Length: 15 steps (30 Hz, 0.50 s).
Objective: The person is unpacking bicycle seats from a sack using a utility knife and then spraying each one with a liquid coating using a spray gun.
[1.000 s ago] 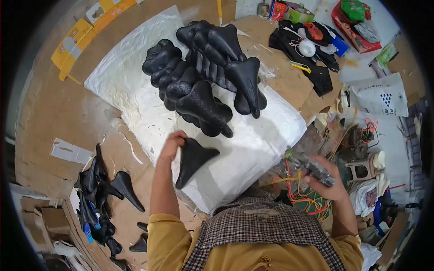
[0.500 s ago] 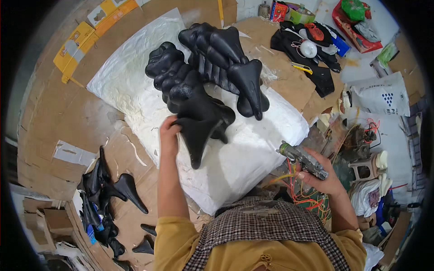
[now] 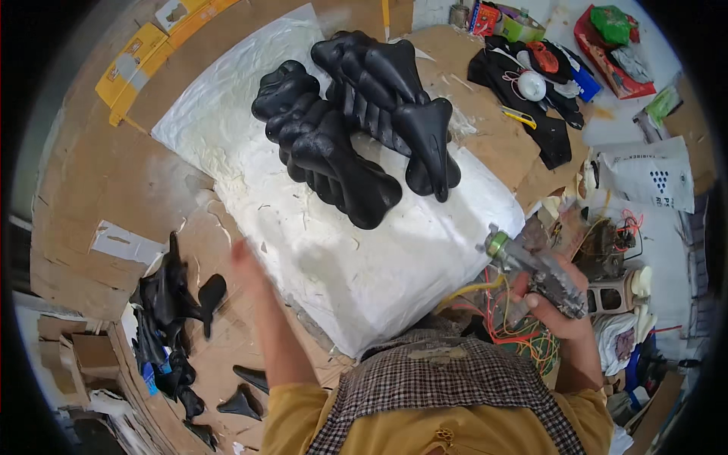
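My left hand [image 3: 246,262], smeared by motion, is beside the left edge of a white padded sheet [image 3: 303,265]; its fingers cannot be made out. My right hand [image 3: 557,299] grips a grimy grey hand tool with a green band [image 3: 523,269], its banded end pointing toward the sheet's right corner. On the sheet lie two rows of nested black bicycle saddles: a left row [image 3: 326,152] and a right row [image 3: 394,106]. The left row's near end shows a broad, rounded shape. More black saddle-like pieces [image 3: 171,296] lie heaped to the left of my left hand.
Brown cardboard [image 3: 91,182] spreads under the left side. Loose black pieces [image 3: 243,402] lie beside my left arm. Coloured wires [image 3: 516,322] and a yellow hose [image 3: 470,287] tangle below the tool. Dark cloth [image 3: 553,136] and a yellow cutter knife [image 3: 519,117] are at the upper right.
My left hand has left the black saddle at the left row's near end and swung left; that saddle no longer shows there. A piece by the left heap lies differently. The tool shifted right.
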### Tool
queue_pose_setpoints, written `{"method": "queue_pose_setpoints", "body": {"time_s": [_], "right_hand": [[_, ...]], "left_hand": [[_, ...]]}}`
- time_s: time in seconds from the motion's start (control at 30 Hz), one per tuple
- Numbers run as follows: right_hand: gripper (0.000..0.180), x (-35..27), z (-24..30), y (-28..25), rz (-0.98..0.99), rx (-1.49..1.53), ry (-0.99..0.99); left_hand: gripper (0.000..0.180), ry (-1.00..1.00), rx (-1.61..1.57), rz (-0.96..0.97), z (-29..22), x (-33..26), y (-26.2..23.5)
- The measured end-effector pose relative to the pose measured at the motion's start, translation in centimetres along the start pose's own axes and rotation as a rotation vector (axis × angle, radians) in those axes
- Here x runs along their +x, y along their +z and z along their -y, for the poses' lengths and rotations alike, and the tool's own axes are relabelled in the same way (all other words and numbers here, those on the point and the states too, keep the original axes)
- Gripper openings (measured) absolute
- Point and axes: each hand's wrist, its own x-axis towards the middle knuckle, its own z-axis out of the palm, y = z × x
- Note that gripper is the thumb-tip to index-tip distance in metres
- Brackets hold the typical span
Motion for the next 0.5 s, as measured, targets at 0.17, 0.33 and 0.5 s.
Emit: {"method": "queue_pose_setpoints", "body": {"time_s": [0.17, 0.33, 0.5], "right_hand": [[0.053, -1.3, -2.6, -0.9, 0.133, -0.155, 0.139], [0.053, -1.5, -4.7, -0.4, 0.152, -0.311, 0.058], [0.052, 0.5, -2.7, -0.6, 0.091, 0.023, 0.216]], "left_hand": [[0.046, -0.219, -0.224, 0.608, 0.2, -7.3, 16.9], [0.040, -0.163, -0.129, 0.608, 3.4, -7.0, 18.5], [0.032, -0.264, -0.445, 0.718, -1.8, -7.5, 12.9]]}}
